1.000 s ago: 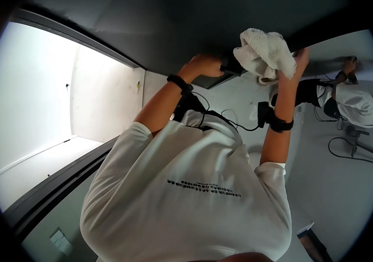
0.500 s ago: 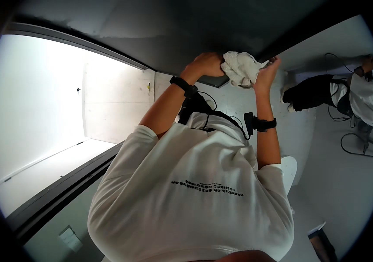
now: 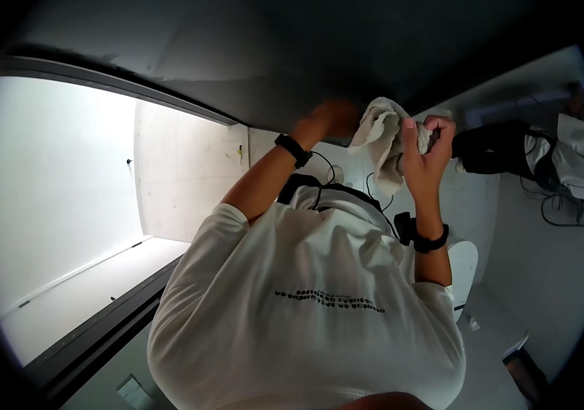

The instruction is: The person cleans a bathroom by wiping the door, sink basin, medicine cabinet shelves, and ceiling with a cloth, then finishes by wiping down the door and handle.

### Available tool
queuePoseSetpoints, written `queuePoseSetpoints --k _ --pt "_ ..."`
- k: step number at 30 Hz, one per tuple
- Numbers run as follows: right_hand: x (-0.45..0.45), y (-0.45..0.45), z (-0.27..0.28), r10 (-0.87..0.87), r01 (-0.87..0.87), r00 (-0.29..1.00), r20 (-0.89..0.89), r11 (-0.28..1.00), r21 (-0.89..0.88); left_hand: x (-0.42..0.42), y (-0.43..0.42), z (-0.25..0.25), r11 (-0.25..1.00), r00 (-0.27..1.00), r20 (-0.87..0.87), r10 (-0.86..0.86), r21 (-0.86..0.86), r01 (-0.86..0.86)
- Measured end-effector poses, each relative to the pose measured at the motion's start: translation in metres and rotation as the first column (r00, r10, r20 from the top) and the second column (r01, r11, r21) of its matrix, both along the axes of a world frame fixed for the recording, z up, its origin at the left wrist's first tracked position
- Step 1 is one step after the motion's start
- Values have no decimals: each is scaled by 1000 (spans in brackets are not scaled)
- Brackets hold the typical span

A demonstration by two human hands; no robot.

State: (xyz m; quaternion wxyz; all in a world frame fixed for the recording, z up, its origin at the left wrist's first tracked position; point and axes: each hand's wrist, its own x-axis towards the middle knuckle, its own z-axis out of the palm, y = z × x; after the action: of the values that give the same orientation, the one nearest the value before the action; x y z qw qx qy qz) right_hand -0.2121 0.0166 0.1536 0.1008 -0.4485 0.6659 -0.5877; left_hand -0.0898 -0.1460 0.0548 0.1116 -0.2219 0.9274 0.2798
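Observation:
My right hand [image 3: 430,152] is closed around a crumpled white cloth [image 3: 382,133], with the thumb pressed along it. Part of the cloth hangs loose to the left of that hand. My left hand [image 3: 335,120] is near the lower edge of a large dark panel [image 3: 251,99], just left of the cloth. Motion smears its fingers, so I cannot make out whether they hold or touch anything. Both wrists wear black bands.
To the left, a dark-framed opening [image 3: 135,78] shows a brightly lit white space. At the right, another person [image 3: 558,154] in dark trousers and a light top is near cables [image 3: 558,212]. A white rounded object [image 3: 465,270] stands beside my right elbow.
My right hand has turned and drawn the cloth away from the dark panel's edge, toward me. The left hand, beside the cloth before, is now blurred and separated from it.

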Motion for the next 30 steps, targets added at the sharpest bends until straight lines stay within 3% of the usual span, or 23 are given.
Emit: queuePoseSetpoints --k 1,2,3,5,7,9,10,12,13,16,19,20,22,24,26,28,30 --pt "11 -2 8 7 -6 1000 16 999 -32 7 -2 -4 997 997 -19 -69 -16 69" --pt "22 -2 17 11 -9 999 37 998 -62 19 3 -10 962 970 -199 136 261 -81" --pt "32 -1 21 13 -8 998 59 996 -89 35 15 -13 828 877 -307 370 537 -162" --pt "52 4 21 8 -23 996 -89 986 -164 68 37 -10 663 718 -405 566 741 -105" --pt "68 4 17 -41 -18 952 -304 982 -190 87 50 6 759 673 -569 473 651 16" --pt "76 0 0 -114 25 825 -553 986 -165 94 37 35 457 738 -502 450 840 293" --pt "79 2 -7 -130 57 823 -552 987 -147 98 30 53 264 787 -448 424 892 366" --pt "84 8 -20 -169 115 821 -546 985 -132 90 54 69 199 847 -260 464 962 187" --pt "85 7 -21 -168 126 824 -541 985 -113 100 71 63 823 326 -861 391 485 295" --pt "92 12 -26 -175 139 832 -527 984 -107 119 52 62 868 589 -786 190 414 272" --pt "102 6 -21 -129 114 884 -449 992 -61 132 39 65 826 678 -711 189 489 282" --pt "101 3 -19 -101 85 919 -382 995 -58 133 35 67 768 682 -699 214 552 325" --pt "112 -4 -14 -31 20 971 -235 998 -51 136 21 69 456 657 -688 308 713 533" --pt "127 -1 -4 135 -152 978 -156 984 -96 156 26 55 254 640 -596 484 796 549" --pt "140 -8 -10 352 -349 936 -25 914 -206 191 45 14 215 547 -430 718 885 414" --pt "134 -4 -5 459 -455 886 -72 888 67 198 50 19 -13 650 17 760 1000 -11" --pt "123 0 -13 397 -341 893 -212 904 260 224 54 -28 -152 520 95 849 986 69"
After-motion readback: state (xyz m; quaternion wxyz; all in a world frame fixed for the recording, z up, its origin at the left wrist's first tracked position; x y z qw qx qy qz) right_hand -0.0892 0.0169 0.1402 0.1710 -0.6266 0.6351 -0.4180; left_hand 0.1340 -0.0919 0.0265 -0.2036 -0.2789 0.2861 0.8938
